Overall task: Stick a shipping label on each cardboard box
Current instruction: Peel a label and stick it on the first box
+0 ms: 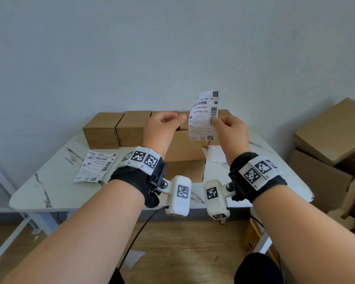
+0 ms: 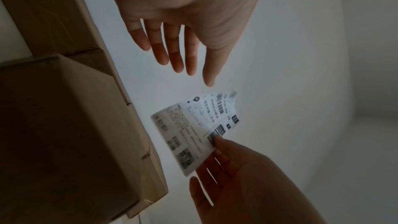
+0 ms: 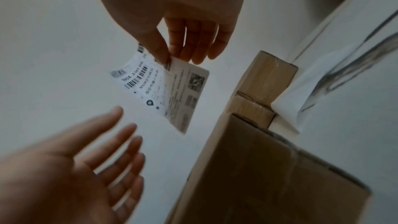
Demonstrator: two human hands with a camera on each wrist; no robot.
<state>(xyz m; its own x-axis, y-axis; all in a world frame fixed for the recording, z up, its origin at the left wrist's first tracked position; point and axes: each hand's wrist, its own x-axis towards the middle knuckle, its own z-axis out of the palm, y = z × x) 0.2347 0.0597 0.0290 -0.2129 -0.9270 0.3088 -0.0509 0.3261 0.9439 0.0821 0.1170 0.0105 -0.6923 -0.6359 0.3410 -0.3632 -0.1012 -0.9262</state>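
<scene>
My right hand (image 1: 220,121) pinches a white shipping label (image 1: 203,117) by its right edge and holds it upright in the air above the boxes. In the right wrist view the thumb and fingers (image 3: 172,52) grip the label (image 3: 163,91). My left hand (image 1: 170,119) hovers just left of the label with its fingers straight and spread, holding nothing; the left wrist view shows it (image 2: 172,52) apart from the label (image 2: 198,130). A small cardboard box (image 1: 184,158) stands on the table below both hands. Several more boxes (image 1: 103,130) form a row behind it.
A stack of printed labels (image 1: 95,169) lies on the white marble-pattern table (image 1: 49,187) at the left. A blank white sheet (image 1: 216,153) lies right of the front box. Large cardboard cartons (image 1: 328,140) are piled on the floor at the right.
</scene>
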